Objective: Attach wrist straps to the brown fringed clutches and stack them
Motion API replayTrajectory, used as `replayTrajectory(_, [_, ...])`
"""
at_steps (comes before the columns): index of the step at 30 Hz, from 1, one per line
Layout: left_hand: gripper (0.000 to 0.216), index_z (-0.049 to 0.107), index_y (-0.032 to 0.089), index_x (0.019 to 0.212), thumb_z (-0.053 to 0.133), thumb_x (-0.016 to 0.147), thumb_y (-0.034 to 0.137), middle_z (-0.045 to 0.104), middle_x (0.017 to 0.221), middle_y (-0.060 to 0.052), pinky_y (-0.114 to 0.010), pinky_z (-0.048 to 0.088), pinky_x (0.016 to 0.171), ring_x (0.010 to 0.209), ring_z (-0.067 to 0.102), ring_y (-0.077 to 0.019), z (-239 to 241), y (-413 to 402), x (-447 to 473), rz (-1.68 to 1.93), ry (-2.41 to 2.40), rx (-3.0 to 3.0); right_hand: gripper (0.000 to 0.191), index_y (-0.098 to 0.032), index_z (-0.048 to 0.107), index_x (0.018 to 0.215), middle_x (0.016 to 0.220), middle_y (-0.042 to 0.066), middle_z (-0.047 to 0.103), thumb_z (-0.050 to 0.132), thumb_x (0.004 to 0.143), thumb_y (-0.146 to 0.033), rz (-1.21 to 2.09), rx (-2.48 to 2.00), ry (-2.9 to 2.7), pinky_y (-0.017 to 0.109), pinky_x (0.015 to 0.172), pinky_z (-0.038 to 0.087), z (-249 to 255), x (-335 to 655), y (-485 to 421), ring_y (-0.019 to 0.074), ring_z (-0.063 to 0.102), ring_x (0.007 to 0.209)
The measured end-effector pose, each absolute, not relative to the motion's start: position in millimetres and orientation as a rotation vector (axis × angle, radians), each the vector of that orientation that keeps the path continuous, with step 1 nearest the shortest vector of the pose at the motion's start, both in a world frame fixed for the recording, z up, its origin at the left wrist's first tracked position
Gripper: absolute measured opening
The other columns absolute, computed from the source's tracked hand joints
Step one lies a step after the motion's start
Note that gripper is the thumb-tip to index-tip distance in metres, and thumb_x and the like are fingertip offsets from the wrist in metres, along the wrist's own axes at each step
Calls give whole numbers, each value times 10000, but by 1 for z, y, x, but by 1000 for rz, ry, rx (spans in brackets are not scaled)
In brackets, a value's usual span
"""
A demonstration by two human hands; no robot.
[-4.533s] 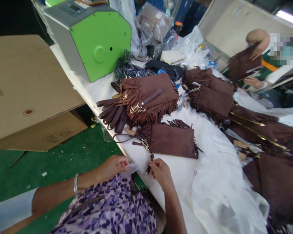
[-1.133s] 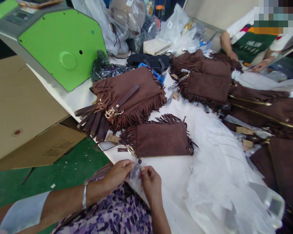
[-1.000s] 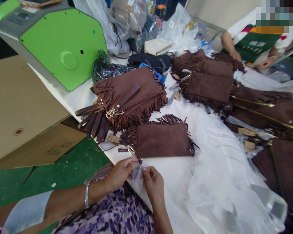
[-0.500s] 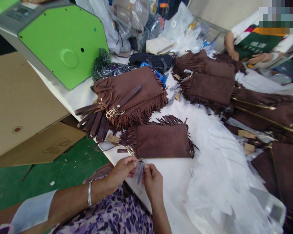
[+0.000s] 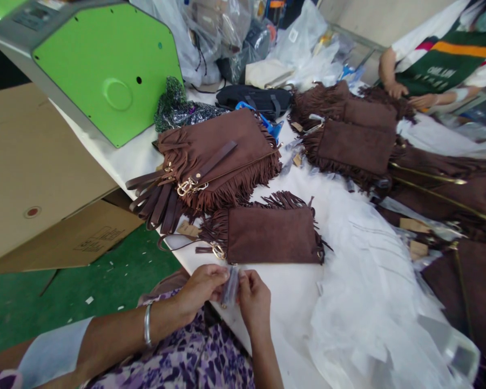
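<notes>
Between my two hands is a small clear plastic sleeve (image 5: pixel 230 286) at the near table edge, just below a brown fringed clutch bag (image 5: pixel 271 235). My left hand (image 5: pixel 206 282) pinches the sleeve's left side, and my right hand (image 5: pixel 254 296) grips its right side. Something thin and dark seems to be inside the sleeve, too small to make out. The clutch lies flat, with a gold clasp (image 5: pixel 217 250) and a strap at its left end. A paper tag (image 5: pixel 188 229) rests beside it.
Behind lies a stack of brown fringed bags (image 5: pixel 218 151) with straps hanging left. More brown bags (image 5: pixel 354 146) cover the right side, beside white tissue sheets (image 5: pixel 360 281). A green machine (image 5: pixel 109 75) stands at back left. Across the table, a person's hands (image 5: pixel 423 101) touch a bag.
The plastic sleeve looks narrower and more gathered between my fingers. My hands stay nearly in place. The view has shifted slightly, and the other person's hands have come closer together.
</notes>
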State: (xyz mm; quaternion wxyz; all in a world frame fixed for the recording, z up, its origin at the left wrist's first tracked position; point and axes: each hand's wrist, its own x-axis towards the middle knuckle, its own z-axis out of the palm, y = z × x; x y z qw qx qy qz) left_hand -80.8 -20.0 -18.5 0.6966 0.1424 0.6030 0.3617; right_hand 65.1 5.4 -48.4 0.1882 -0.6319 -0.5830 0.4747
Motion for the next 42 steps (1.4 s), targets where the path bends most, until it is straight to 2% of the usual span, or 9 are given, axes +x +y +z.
replayTrajectory(6, [362, 626, 121, 846, 710, 650, 414, 619, 725, -37, -250, 434, 542, 626, 568, -161, -33, -17, -74, 817, 1456, 352, 356, -203, 596, 793, 676, 17, 646, 422, 935, -479, 1297, -1757, -1663, 235, 564, 363, -46, 64, 6, 155, 549, 582])
replayTrajectory(9, [262, 620, 121, 740, 684, 628, 350, 568, 621, -11, -227, 354, 485, 537, 493, -121, -40, -15, -71, 826, 1522, 403, 355, -193, 595, 812, 656, 12, 631, 428, 938, -480, 1382, -1702, -1632, 228, 525, 366, -50, 70, 6, 137, 519, 528])
replayTrajectory(12, [191, 608, 128, 654, 664, 591, 299, 541, 555, -1, -222, 300, 460, 495, 458, -108, -37, -11, -72, 810, 1558, 406, 342, -181, 589, 1017, 728, 11, 643, 441, 940, -480, 1550, -1546, -1477, 215, 490, 390, -53, 83, 5, 114, 493, 494])
replayTrajectory(16, [190, 594, 141, 621, 684, 543, 290, 523, 510, 8, -239, 344, 460, 464, 467, -121, -26, -3, -80, 745, 1417, 231, 378, -193, 564, 1219, 965, 58, 662, 529, 915, -414, 1733, -1273, -1417, 219, 563, 462, -53, 95, 8, 110, 550, 605])
replayTrajectory(19, [173, 583, 139, 592, 674, 489, 244, 506, 488, 13, -238, 341, 437, 443, 432, -108, -23, 1, -91, 699, 1321, 202, 295, -203, 648, 1140, 1036, 65, 666, 555, 898, -345, 1783, -1149, -1529, 234, 642, 487, -53, 92, 16, 138, 594, 735])
replayTrajectory(26, [231, 568, 155, 723, 675, 576, 299, 614, 567, -24, -233, 359, 452, 457, 492, -121, -33, -4, -105, 706, 1359, 384, 148, -191, 672, 856, 775, 6, 649, 573, 871, -299, 1683, -1236, -1716, 212, 616, 422, -58, 74, 31, 138, 557, 689])
replayTrajectory(29, [308, 551, 163, 846, 667, 620, 339, 643, 603, -30, -242, 378, 480, 479, 523, -135, -32, -8, -101, 792, 1423, 427, 138, -197, 657, 839, 780, 4, 656, 550, 877, -275, 1621, -1274, -1826, 215, 635, 414, -54, 70, 32, 144, 573, 715])
replayTrajectory(37, [248, 542, 168, 739, 604, 724, 408, 592, 599, -11, -233, 371, 508, 518, 527, -126, -26, -12, -96, 896, 1485, 592, 110, -212, 626, 850, 799, 23, 703, 546, 885, -279, 1541, -1354, -1910, 234, 664, 451, -41, 62, 30, 169, 650, 725])
replayTrajectory(42, [154, 540, 175, 772, 608, 733, 307, 616, 649, -8, -222, 384, 530, 583, 558, -132, -26, -15, -96, 834, 1503, 749, 96, -228, 604, 927, 790, 1, 702, 519, 902, -263, 1514, -1325, -1889, 223, 657, 457, -40, 58, 29, 156, 663, 688])
